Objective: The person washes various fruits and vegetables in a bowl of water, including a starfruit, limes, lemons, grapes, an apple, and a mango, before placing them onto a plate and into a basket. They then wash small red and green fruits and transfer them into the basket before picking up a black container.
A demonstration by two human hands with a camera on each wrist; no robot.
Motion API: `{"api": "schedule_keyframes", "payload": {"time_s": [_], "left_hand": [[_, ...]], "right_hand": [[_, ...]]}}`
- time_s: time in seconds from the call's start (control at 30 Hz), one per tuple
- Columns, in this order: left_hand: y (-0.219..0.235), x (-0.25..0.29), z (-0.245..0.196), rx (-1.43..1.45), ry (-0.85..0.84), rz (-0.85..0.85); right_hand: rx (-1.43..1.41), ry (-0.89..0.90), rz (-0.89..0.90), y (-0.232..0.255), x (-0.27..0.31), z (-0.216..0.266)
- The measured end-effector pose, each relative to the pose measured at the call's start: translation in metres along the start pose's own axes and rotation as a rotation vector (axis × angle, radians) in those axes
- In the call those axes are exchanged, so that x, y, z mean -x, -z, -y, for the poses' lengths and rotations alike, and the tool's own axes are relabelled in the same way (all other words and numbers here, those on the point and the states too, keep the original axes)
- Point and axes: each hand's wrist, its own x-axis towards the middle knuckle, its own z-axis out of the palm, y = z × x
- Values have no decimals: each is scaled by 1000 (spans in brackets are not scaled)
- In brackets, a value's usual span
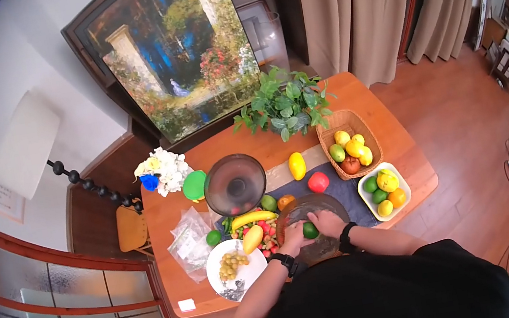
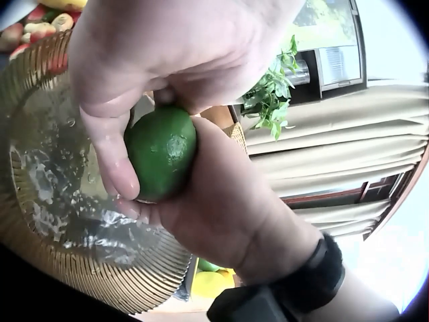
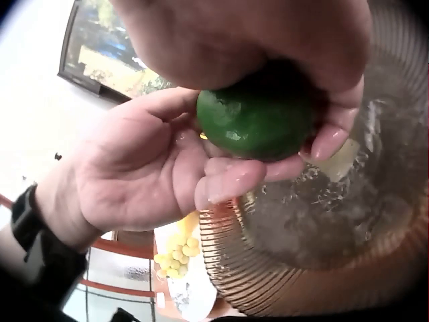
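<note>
A wet green lime (image 1: 310, 230) is held between both hands over a ribbed amber glass bowl (image 1: 294, 208) of water. My left hand (image 1: 294, 242) grips one side of it, thumb and fingers bent around the fruit in the right wrist view. From the other side my right hand (image 1: 330, 223) wraps its fingers over the lime (image 3: 248, 124). Bubbles and ripples mark the water in the bowl (image 2: 40, 74), close by the fingertips. Part of the lime is hidden under the palms. Each wrist wears a black band.
Left of the bowl lie a banana (image 1: 254, 218), a mango (image 1: 252, 239) and a white plate (image 1: 221, 285) with grapes. Rightward stand a white fruit tray (image 1: 405, 199) and a wicker basket (image 1: 343, 119). Behind are a red fruit (image 1: 318, 182) and a dark glass bowl (image 1: 235, 182).
</note>
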Motion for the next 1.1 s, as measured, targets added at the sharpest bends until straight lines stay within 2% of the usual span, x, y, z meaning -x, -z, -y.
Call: {"api": "schedule_keyframes", "payload": {"time_s": [0.03, 0.07, 0.13, 0.17, 0.2, 0.27, 0.3, 0.37, 0.4, 0.47, 0.5, 0.53, 0.6, 0.63, 0.7, 0.73, 0.8, 0.83, 0.87, 0.93, 1.0, 1.07, 1.1], "left_hand": [[4, -5, 2, -3, 0, 0], [9, -8, 4, -34, 10, -42], [16, -15, 14, -68, 23, -85], [19, -18, 18, -128, 39, -86], [22, -22, 21, -190, 52, -88], [20, -18, 17, -149, 79, -54], [17, -13, 14, -101, 107, -19], [-6, 22, -14, -37, 111, 0], [-13, 33, -24, 29, 114, 16], [-3, 12, -15, 90, 101, 62], [2, 2, -7, 151, 90, 107], [-2, 7, -11, 147, 95, 110], [-16, 26, -27, -153, 44, -173], [-14, 23, -25, -153, 46, -171], [-9, 12, -20, -561, -251, -288], [-1, -1, -12, -560, -247, -284], [17, -28, 1, -923, -723, -374], [16, -22, -6, -979, -740, -391], [8, -8, -18, -978, -738, -397], [-11, 21, -39, -383, -379, -266], [-7, 20, -39, -339, -325, -263], [-6, 20, -36, -285, -270, -265], [-4, 21, -32, -287, -250, -236]], "right_hand": [[42, -29, -97, 4, 1, -2], [40, -31, -98, -4, 1, -14], [99, -181, -163, -27, -2, -42], [-17, -229, -14, -27, -10, -48], [-21, -231, -18, -30, -12, -53], [-849, -400, 233, -8, -8, -24], [-852, -402, 229, -5, -6, -15], [-629, 27, 223, 1, -2, -2], [-629, 26, 222, 13, 5, 11], [-62, 521, -36, 36, 19, 31], [-39, 462, 72, 35, 21, 30], [-41, 456, 70, 40, 24, 34], [-10, 133, 314, 54, 27, 50], [-11, 131, 314, 49, 25, 52], [52, 39, 328, 39, 22, 53], [52, 34, 330, 39, 24, 54], [-54, 58, 186, 45, 22, 58], [-54, 61, 189, 49, 16, 54], [-104, 127, 224, 55, 7, 47], [-154, 195, 263, 77, -6, 38], [-95, -21, 207, 112, -17, 34], [-67, 11, -12, 130, -46, -3], [-75, -68, -99, 148, -60, -8]]}}
